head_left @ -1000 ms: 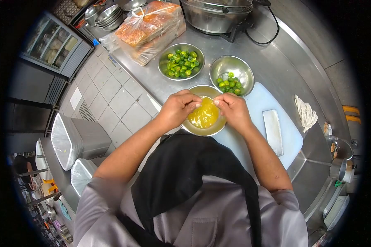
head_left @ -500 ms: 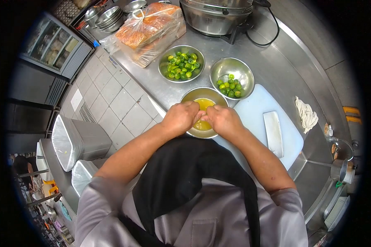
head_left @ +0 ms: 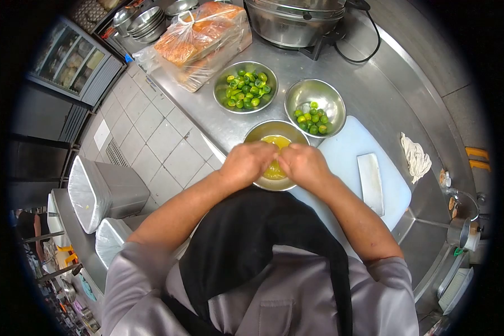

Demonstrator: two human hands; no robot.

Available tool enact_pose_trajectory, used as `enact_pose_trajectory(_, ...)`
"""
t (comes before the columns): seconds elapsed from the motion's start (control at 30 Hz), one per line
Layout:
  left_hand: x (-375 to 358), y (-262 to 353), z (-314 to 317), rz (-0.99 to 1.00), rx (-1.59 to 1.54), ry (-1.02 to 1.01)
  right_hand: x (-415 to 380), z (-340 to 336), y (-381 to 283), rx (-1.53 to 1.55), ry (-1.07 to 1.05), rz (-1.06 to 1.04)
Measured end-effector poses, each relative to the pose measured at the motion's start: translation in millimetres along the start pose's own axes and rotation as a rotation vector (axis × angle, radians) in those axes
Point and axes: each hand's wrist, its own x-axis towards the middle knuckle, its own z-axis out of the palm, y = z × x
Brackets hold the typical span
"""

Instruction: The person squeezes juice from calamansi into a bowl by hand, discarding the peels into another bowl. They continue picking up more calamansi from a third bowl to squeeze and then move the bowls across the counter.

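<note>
My left hand [head_left: 247, 163] and my right hand [head_left: 305, 166] meet over a steel bowl [head_left: 256, 133] that holds yellow liquid [head_left: 275, 169]. The fingers of both are closed together, and what they pinch is too small and hidden to make out. Behind and to the left, a second steel bowl [head_left: 220, 101] is full of cut green citrus pieces [head_left: 248, 88]. A third bowl [head_left: 325, 92] to its right contains several green citrus fruits [head_left: 312, 119].
A white cutting board [head_left: 395, 190] with a cleaver [head_left: 371, 183] lies to the right, near a crumpled cloth [head_left: 415, 157]. Bagged orange food [head_left: 199, 42] and a large steel pot [head_left: 294, 25] stand at the back. Lined bins [head_left: 115, 187] are at the left.
Both hands still meet over the bowl; their fingers have shifted slightly against each other. The rest of the view has moved only a little.
</note>
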Motion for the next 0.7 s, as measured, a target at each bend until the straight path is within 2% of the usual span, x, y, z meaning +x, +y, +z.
enact_pose_trajectory(0.03,4.8,-4.9,-5.7,0.002,0.001,-0.003,5.5,-6.2,-3.3,0.001,0.003,0.108)
enact_pose_trajectory(0.1,25.0,-15.6,-26.3,-0.155,0.099,0.124,34.5,-20.8,8.0,0.054,0.059,0.085)
enact_pose_trajectory(0.17,61.5,-35.0,-58.2,-0.277,0.087,0.086,76.4,-44.3,9.6,0.259,0.148,0.107)
enact_pose_trajectory(0.23,85.1,-52.6,-74.5,-0.311,0.286,0.147,101.5,-56.9,37.8,0.188,0.179,0.162)
enact_pose_trajectory(0.3,101.5,-41.6,-81.7,-0.26,0.316,0.153,110.6,-69.3,65.7,0.112,0.216,0.216)
enact_pose_trajectory(0.37,112.7,-32.3,-72.0,-0.219,0.343,0.152,101.5,-61.3,96.1,-0.195,-0.204,0.438)
enact_pose_trajectory(0.43,125.5,-23.4,-44.4,-0.007,0.18,-0.063,88.0,-30.0,120.5,-0.258,-0.282,0.449)
enact_pose_trajectory(0.5,139.5,-20.8,-13.8,0.022,0.181,-0.223,82.6,-21.3,125.7,-0.316,-0.355,0.466)
enact_pose_trajectory(0.53,142.7,-25.8,2.9,0.025,0.182,-0.227,79.6,-19.9,124.2,-0.26,-0.315,0.457)
enact_pose_trajectory(0.6,150.8,-35.0,30.1,-0.02,0.249,-0.38,74.1,-21.3,128.5,-0.201,-0.27,0.458)
enact_pose_trajectory(0.63,155.4,-34.2,35.1,-0.013,0.248,-0.388,71.3,-23.3,132.2,-0.137,-0.177,0.468)
enact_pose_trajectory(0.67,160.1,-33.5,39.8,-0.05,0.304,-0.48,67.4,-25.6,135.7,-0.074,-0.083,0.478)
enact_pose_trajectory(0.7,165.0,-33.2,43.8,-0.089,0.362,-0.569,61.0,-30.8,140.3,-0.074,-0.078,0.487)
